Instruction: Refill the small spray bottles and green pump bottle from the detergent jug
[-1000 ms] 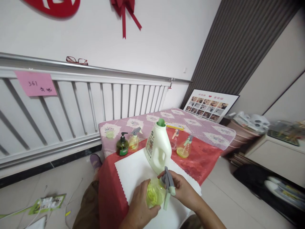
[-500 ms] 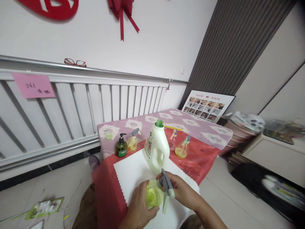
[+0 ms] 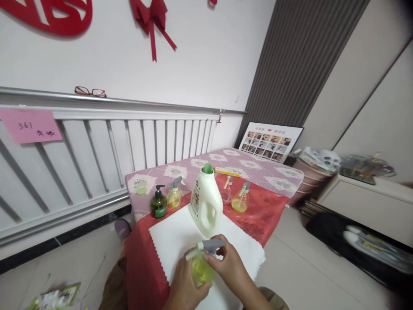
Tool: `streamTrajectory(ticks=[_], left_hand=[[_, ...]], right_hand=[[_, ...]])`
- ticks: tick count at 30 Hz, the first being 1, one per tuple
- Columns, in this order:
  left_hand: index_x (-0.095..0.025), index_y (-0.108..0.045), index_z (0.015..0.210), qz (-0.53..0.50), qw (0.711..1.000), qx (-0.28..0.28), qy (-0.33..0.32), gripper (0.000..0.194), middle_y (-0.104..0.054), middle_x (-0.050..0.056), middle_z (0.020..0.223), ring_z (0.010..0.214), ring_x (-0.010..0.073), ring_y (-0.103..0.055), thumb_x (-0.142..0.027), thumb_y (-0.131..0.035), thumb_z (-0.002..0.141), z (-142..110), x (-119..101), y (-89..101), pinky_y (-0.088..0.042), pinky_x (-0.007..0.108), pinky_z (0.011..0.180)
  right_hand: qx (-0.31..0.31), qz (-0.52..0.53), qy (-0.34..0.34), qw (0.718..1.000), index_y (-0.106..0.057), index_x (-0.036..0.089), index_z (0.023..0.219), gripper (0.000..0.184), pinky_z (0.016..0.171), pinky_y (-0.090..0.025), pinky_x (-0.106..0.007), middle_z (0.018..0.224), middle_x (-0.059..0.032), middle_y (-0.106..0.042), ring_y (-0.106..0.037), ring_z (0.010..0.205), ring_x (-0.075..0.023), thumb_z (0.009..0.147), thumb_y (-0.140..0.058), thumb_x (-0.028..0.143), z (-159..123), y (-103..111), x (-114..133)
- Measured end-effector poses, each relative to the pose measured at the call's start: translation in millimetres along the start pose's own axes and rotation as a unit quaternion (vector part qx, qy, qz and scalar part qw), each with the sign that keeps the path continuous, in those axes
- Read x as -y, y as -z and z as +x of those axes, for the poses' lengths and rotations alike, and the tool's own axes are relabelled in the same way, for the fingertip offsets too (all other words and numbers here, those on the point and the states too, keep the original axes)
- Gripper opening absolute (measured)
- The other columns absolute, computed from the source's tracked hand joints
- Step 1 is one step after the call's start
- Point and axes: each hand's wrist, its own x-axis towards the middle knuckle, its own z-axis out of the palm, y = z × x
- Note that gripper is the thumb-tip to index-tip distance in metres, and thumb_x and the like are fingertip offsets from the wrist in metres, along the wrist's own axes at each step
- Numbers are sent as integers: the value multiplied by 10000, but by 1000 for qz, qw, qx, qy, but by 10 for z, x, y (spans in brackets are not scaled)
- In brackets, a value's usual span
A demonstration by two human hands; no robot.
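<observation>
And here, just in front of the white detergent jug point(image 3: 206, 202), a trigger spray bottle point(image 3: 201, 273) with yellow-green liquid is being held up over the white scalloped-edge mat point(image 3: 172, 232). Its rounded body is gripped by the left hand point(image 3: 184, 280), fingers and thumb curled part-way round it, with no more opening than the bottle's width. At the neck, just under the gray sprayer head point(image 3: 213, 245), a narrow pinch is made by the right hand point(image 3: 229, 263), thumb and fingers brought in close; exactly where each fingertip is pressed is partly hidden. The jug itself is stood upright on the mat, a green spout point(image 3: 207, 168) seen in its mouth. Over to the left of the jug, a dark green pump bottle point(image 3: 158, 204) and an amber-tinted spray bottle point(image 3: 174, 198) are placed side by side, and farther left a small translucent cup point(image 3: 141, 189) is set on the patterned tablecloth point(image 3: 155, 175). To the right of the jug, a pink spray bottle point(image 3: 227, 194) and a yellow-filled spray bottle point(image 3: 240, 203) are stood on the red cloth point(image 3: 258, 215). Behind the jug, slightly right, a yellow-edged packet point(image 3: 226, 172) is laid flat.
</observation>
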Motion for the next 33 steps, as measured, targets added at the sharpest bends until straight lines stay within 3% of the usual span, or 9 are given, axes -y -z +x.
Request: streamTrajectory(ticks=[4, 6, 8, 11, 16, 20, 25, 28, 33], left_hand=[[-146, -390, 1439, 6, 1000, 17, -3, 892, -553, 187, 1486, 1381, 346, -514, -258, -686, 604, 30, 89, -21, -408, 477, 1184], [-142, -366, 1454, 1, 1000, 16, -15, 907, -543, 185, 1500, 1386, 342, -514, -249, -678, 609, 43, 120, -32, -412, 461, 1182], [-139, -371, 1452, 3, 1000, 17, -15, 898, -543, 186, 1501, 1385, 343, -517, -255, -677, 615, 50, 138, -43, -415, 450, 1180], [-128, -362, 1460, 8, 1000, 16, -4, 901, -505, 199, 1539, 1420, 346, -482, -273, -674, 628, 48, 126, -49, -388, 457, 1202], [-94, -358, 1469, 3, 1000, 18, 12, 913, -483, 208, 1554, 1445, 340, -455, -274, -669, 629, 28, 58, -24, -356, 463, 1229], [-80, -359, 1466, 2, 1000, 17, 7, 921, -483, 216, 1548, 1442, 345, -455, -288, -677, 627, 29, 55, -8, -352, 470, 1232], [-83, -365, 1456, 0, 1000, 18, 5, 921, -493, 217, 1535, 1434, 346, -455, -282, -678, 613, 20, 25, 4, -341, 481, 1234], [-69, -371, 1443, -14, 1000, 4, 6, 927, -517, 220, 1502, 1408, 341, -472, -268, -677, 592, 0, -27, 8, -350, 481, 1221], [-79, -376, 1443, -27, 1000, 6, 5, 934, -520, 203, 1492, 1400, 335, -465, -271, -685, 583, -4, -85, 36, -358, 474, 1207]], right_hand=[[-64, 32, -1, 997, -457, 264, 697, 288, 679, -437, -333, 668, 67, -513, -521, 670, -176, 615, -732, 255, -37, -142, -50], [-66, 66, 9, 996, -513, 256, 808, 307, 712, -468, -336, 728, 63, -540, -550, 712, -181, 604, -739, 220, -63, -140, -86], [-32, 108, 15, 994, -565, 241, 1071, 512, 853, -505, -382, 936, 9, -646, -629, 876, -220, 598, -756, 203, -95, -93, -120], [43, 134, 0, 990, -503, 237, 1355, 713, 1076, -422, -483, 1298, -105, -654, -627, 1159, -290, 693, -763, 295, -137, 11, -165], [100, 146, 30, 984, -597, 279, 1331, 485, 1122, -379, -529, 1436, -117, -616, -587, 1263, -317, 876, -654, 437, -124, 85, -224], [110, 122, 82, 983, -693, 291, 1197, 345, 1049, -450, -512, 1218, -94, -706, -629, 1146, -311, 901, -645, 462, -77, 92, -225], [125, 73, 112, 983, -712, 275, 1076, 233, 981, -506, -455, 1099, -70, -691, -642, 1048, -278, 924, -629, 429, -30, 167, -173], [143, 51, 110, 982, -712, 262, 1025, 201, 958, -520, -439, 1055, -61, -692, -649, 1026, -276, 920, -634, 415, -10, 215, -114], [173, 41, 103, 979, -706, 266, 1103, 234, 966, -517, -435, 1063, -58, -690, -649, 1029, -266, 922, -639, 399, 20, 273, -6]])
